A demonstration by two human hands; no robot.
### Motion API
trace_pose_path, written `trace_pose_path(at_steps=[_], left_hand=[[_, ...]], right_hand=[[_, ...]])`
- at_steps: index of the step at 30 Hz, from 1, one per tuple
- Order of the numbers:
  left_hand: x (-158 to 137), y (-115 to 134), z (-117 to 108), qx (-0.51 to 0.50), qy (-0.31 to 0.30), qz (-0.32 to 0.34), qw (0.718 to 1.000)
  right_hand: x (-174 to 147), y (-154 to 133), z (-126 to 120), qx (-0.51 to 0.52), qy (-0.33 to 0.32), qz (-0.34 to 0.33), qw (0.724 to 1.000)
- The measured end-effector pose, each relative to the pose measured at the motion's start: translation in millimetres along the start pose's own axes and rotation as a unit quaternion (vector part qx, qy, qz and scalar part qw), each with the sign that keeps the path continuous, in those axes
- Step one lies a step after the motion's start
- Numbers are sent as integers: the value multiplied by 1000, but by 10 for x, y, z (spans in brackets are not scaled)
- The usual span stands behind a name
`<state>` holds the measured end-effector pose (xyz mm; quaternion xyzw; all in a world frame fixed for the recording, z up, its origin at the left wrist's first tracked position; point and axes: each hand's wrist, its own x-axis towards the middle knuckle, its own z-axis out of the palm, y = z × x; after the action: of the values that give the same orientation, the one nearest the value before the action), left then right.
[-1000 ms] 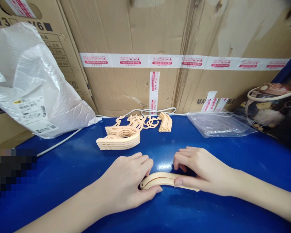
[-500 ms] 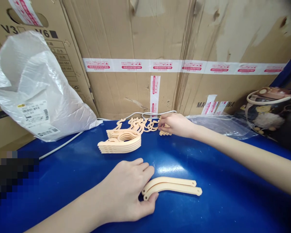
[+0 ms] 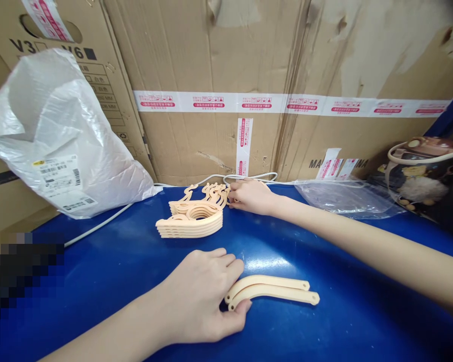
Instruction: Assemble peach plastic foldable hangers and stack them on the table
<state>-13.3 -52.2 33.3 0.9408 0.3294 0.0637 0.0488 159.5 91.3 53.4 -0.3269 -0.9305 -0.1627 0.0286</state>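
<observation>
My left hand is closed around the near ends of two curved cream plastic strips, which lie side by side with holes at their ends. Farther back, my right hand has its fingers bent down at the row of cream plastic hooks. Its fingertips are partly hidden, so what they grip cannot be made out. Left of it, a stack of cream plastic curved frames, with rounded openings, rests on the blue table.
A white plastic mailer bag leans at the left. Large cardboard boxes stand behind the table. A white cable runs along the back. At the right are a clear plastic bag and a dark bag with a fluffy pompom.
My right hand has moved left along the back of the table, from the small ring-shaped pieces to the hooks. My left hand stays on the two strips. The view has shifted slightly.
</observation>
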Motion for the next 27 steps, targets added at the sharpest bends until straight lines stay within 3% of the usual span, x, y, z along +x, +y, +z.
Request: trace_pose_path(at_steps=[12, 20, 24, 27], left_hand=[[-31, -2, 28, -2, 10, -9, 1000], [-21, 10, 43, 26, 23, -22, 999], [-28, -32, -35, 14, 92, -28, 995], [-37, -132, -186, 0, 169, -83, 982]], right_hand=[[56, -43, 69, -3, 6, 48, 999], [-120, -27, -107, 51, 49, 67, 995], [-391, -191, -194, 108, 51, 42, 992], [-603, -362, -205, 168, 55, 18, 984]])
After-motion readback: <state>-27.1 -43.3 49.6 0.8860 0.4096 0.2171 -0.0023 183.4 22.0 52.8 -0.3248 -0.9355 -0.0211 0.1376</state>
